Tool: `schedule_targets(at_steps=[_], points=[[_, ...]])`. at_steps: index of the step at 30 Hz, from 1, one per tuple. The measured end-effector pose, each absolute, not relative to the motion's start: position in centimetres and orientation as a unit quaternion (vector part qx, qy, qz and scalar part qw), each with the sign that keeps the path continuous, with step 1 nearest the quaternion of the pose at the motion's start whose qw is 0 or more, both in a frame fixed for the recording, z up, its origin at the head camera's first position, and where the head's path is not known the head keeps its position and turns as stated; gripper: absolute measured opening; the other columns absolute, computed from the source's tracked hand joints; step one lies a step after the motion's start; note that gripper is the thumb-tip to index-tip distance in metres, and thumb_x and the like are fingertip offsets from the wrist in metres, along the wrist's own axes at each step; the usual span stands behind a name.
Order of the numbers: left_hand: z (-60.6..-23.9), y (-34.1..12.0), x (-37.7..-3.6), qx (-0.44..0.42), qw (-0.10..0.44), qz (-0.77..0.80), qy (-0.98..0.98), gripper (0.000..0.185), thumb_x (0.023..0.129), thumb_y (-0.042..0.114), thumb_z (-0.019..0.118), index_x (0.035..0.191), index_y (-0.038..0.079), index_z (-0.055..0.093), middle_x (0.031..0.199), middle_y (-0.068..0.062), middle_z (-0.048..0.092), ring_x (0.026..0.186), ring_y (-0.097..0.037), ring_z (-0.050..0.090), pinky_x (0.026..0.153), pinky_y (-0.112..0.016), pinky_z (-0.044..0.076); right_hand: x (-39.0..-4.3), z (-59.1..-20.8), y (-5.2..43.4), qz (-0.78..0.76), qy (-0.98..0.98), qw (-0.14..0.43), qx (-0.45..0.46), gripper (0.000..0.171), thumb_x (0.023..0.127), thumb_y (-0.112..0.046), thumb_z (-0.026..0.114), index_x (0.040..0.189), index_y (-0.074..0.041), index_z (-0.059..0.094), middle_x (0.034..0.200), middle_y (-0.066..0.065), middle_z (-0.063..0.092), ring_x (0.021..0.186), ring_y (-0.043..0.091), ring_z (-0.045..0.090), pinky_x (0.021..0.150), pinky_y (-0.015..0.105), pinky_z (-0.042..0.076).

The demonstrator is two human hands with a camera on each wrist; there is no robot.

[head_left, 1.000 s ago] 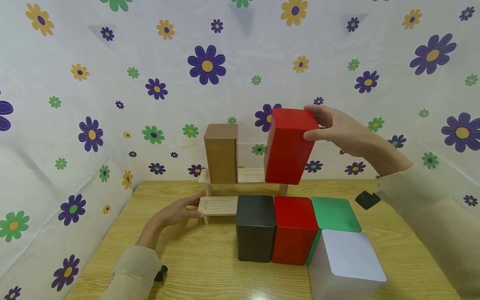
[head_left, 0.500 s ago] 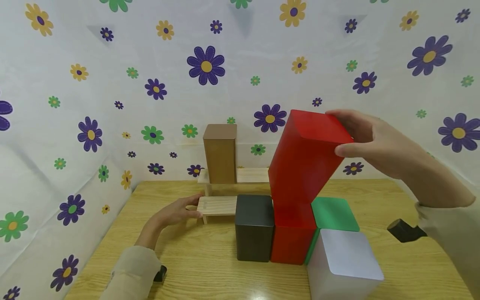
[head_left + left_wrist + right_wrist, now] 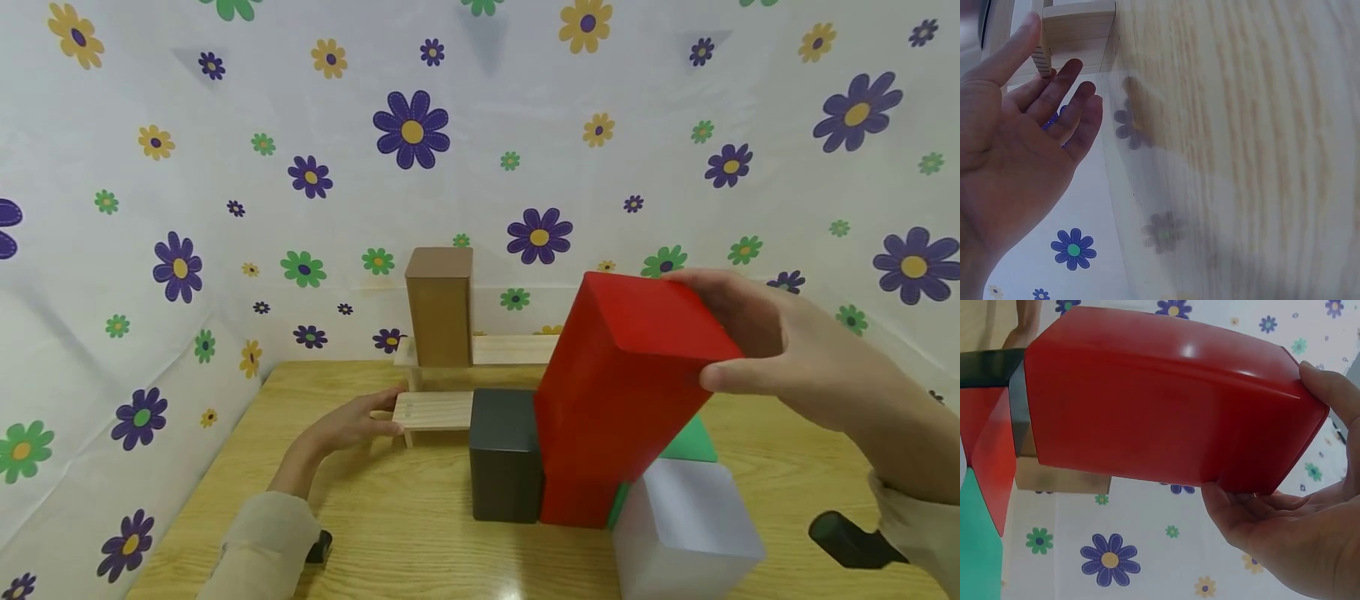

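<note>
My right hand [image 3: 795, 358] grips the top end of a tall red box [image 3: 622, 400], thumb on one side and fingers on the other. This box [image 3: 1147, 406] is tilted, its lower end to the left, close over a second red box [image 3: 577, 504] on the table. At the left, my left hand [image 3: 352, 427] holds the end of the low wooden shelf [image 3: 435, 410] between thumb and index finger. Its other fingers [image 3: 1088, 119] are loosely bent in the left wrist view. A black box [image 3: 506, 467] stands left of the second red box.
A brown box [image 3: 441, 317] stands upright on the higher wooden shelf [image 3: 513, 350] at the back. On the right are a green box [image 3: 693, 442], partly hidden by the held box, and a white box [image 3: 697, 512] nearer me. Behind the table [image 3: 405, 533] hangs a flowered sheet [image 3: 480, 192].
My right hand has carried the tall red box from in front of the higher shelf's right end toward me, right and down, tilting it. My left hand stays at the low shelf.
</note>
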State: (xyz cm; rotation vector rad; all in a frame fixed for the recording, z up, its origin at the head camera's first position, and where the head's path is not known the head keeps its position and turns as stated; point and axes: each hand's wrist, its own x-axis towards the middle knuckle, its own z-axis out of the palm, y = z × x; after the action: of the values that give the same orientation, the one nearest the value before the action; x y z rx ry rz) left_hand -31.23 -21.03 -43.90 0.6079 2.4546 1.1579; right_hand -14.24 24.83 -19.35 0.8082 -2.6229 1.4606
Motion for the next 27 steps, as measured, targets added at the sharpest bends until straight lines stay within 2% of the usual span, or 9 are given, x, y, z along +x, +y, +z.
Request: schedule_targets(at_steps=[11,18,27], points=[[-43.4,-20.9,-31.0,0.212,0.178,0.412,0.868,0.073,0.085,0.036,0.061,0.145,0.02,0.022,0.139,-0.01,0.038,0.127,-0.029,0.034,0.099,-0.052,0.03,-10.8,-20.5,23.4,0.468,-0.84,0.021,0.273,0.077,0.073,0.002,0.069,0.138,-0.02,0.033,0.129,0.0,0.048,0.109,0.018,0.052,0.078,0.034,0.051],[-43.5,-20.9,-31.1,0.209,0.182,0.415,0.867,0.073,0.085,0.037,0.061,0.145,0.021,0.022,0.139,-0.01,0.038,0.127,-0.029,0.034,0.099,-0.053,0.03,-9.5,-22.0,22.9,0.458,-0.856,0.031,0.237,0.083,0.067,-0.008,0.077,0.136,-0.027,0.035,0.127,-0.004,0.048,0.109,0.012,0.053,0.076,0.033,0.052],[-43.8,-20.9,-31.2,0.216,0.184,0.422,0.861,0.074,0.084,0.038,0.062,0.145,0.022,0.022,0.14,-0.01,0.037,0.127,-0.029,0.034,0.099,-0.053,0.03,-9.0,-23.8,23.0,0.438,-0.87,0.02,0.226,0.083,0.067,-0.018,0.078,0.136,-0.029,0.033,0.126,-0.007,0.046,0.106,0.01,0.054,0.076,0.03,0.052]])
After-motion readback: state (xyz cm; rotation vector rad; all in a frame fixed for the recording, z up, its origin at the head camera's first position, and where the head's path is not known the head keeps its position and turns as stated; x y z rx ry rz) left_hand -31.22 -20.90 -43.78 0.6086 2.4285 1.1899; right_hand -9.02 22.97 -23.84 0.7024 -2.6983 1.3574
